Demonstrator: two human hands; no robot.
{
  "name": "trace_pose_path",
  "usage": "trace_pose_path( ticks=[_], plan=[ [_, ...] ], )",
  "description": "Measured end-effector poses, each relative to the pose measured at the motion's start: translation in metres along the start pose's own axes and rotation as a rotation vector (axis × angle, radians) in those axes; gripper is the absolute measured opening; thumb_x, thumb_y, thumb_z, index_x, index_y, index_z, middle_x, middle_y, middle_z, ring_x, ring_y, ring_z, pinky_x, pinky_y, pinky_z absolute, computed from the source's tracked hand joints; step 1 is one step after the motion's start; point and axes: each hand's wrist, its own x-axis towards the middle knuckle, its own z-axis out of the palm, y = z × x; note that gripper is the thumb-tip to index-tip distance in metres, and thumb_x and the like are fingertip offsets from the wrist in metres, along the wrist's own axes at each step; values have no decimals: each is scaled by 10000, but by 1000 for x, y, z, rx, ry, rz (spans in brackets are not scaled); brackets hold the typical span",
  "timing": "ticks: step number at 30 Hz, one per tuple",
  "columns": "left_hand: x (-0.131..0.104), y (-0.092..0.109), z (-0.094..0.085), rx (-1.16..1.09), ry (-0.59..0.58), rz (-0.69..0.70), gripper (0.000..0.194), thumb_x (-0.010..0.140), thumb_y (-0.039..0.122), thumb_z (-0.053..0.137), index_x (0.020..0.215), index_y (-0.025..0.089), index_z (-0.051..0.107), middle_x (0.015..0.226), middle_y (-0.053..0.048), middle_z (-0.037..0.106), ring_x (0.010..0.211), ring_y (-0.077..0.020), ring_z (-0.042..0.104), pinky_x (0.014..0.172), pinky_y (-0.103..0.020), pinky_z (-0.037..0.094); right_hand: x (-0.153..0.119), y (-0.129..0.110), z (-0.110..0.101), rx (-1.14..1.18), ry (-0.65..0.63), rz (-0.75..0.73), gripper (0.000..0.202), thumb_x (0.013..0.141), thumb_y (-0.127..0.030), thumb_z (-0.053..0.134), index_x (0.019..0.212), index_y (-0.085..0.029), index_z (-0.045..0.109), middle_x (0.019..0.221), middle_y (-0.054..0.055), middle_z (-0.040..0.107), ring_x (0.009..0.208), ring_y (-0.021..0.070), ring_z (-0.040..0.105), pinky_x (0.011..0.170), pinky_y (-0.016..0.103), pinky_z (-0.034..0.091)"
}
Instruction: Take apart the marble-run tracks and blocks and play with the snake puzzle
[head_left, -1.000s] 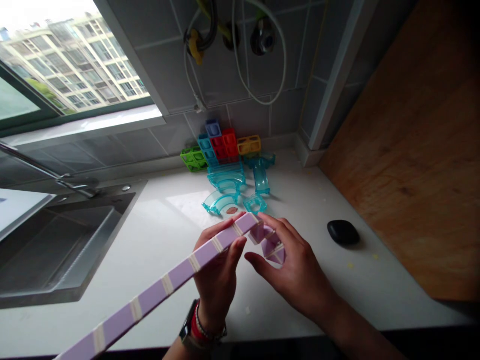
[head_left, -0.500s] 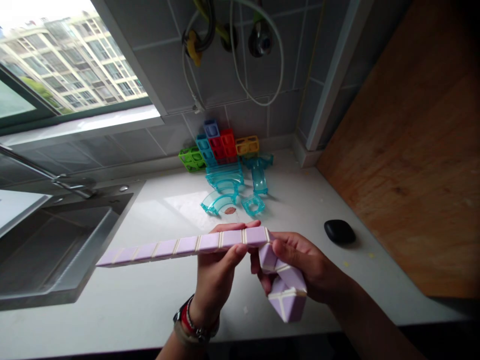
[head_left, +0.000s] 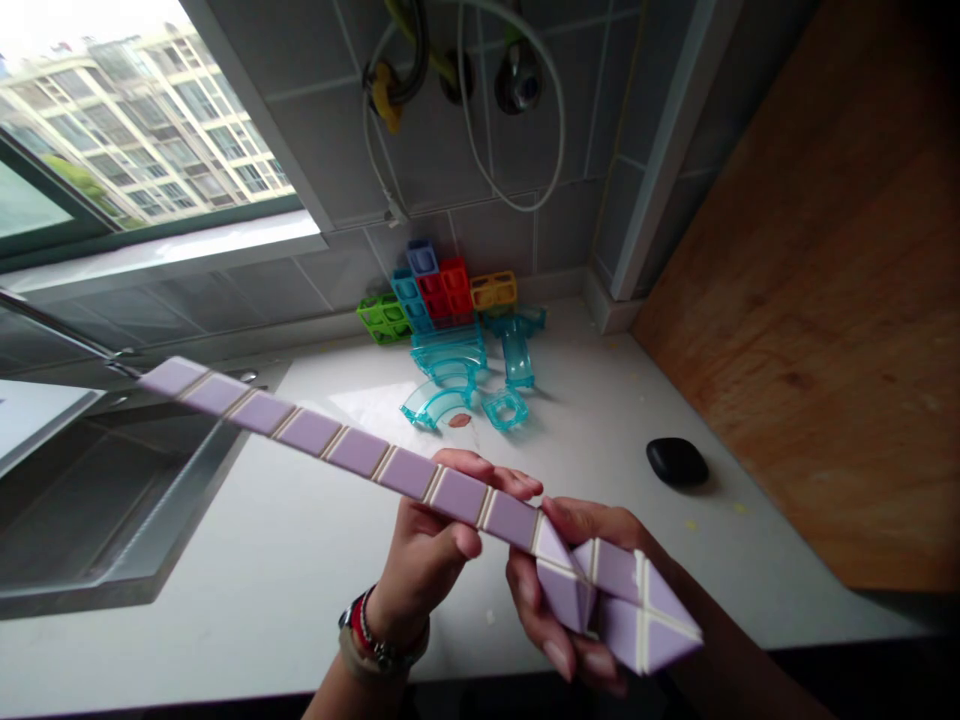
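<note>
Left hand [head_left: 421, 558]: pinches the strip [head_left: 307, 432] by both edges.
Right hand [head_left: 611, 522]: curls around its folded end [head_left: 618, 574].
Seam [head_left: 537, 531]: should turn cleanly with both sides held firm.

The only view comes from a camera worn on the person's head, looking forward and steeply down over the counter [head_left: 262, 620], whose near edge runs along the bottom of the picture. It sits close above the left hand [head_left: 427, 570] and right hand [head_left: 630, 525], with the forearms entering from below, while the tiled wall [head_left: 330, 140] stands farther off across the top. Its wide field takes in the window [head_left: 30, 190] and sink [head_left: 75, 560] at left and a wooden panel [head_left: 840, 350] at right.
</note>
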Motion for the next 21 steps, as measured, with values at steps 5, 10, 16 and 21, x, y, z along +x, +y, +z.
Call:
trace_pose_path(
  ticks=[5, 10, 16, 21],
  plan=[
    [1, -4, -2, 34, 109, -52, 285, 882, 289, 817, 1111, 245, 652, 1084, -98, 790, 741, -226, 777, 455, -242, 574, 0, -7, -13, -24, 202, -159, 620, 964, -712, 457, 1022, -139, 685, 769, 97, 741, 509, 150, 634, 420, 221, 522],
    [7, -7, -6, 159, 293, 90, 261, 889, 152, 801, 1115, 224, 692, 1137, -71, 787, 1144, -256, 750, 982, -375, 626, -12, -15, -6, -277, 500, -525, 571, 905, -653, 675, 1251, -202, 619, 960, 71, 707, 759, 193, 706, 481, 229, 590],
    [4, -11, -5, 177, 292, 90, 283, 884, 162, 809, 1133, 224, 688, 1150, -93, 797, 1137, -287, 760, 983, -410, 625, -10, -12, 10, -659, 813, -622, 464, 774, -358, 902, 1079, -238, 574, 761, -50, 619, 615, 116, 586, 536, 219, 534],
    [2, -11, -6, 97, 243, 23, 291, 873, 216, 834, 1127, 219, 692, 1128, -89, 812, 1097, -264, 775, 954, -367, 631, -19, -17, 7, -806, 790, -593, 412, 774, -326, 895, 1025, -246, 578, 798, -35, 620, 648, 128, 576, 544, 222, 455]
  ],
)
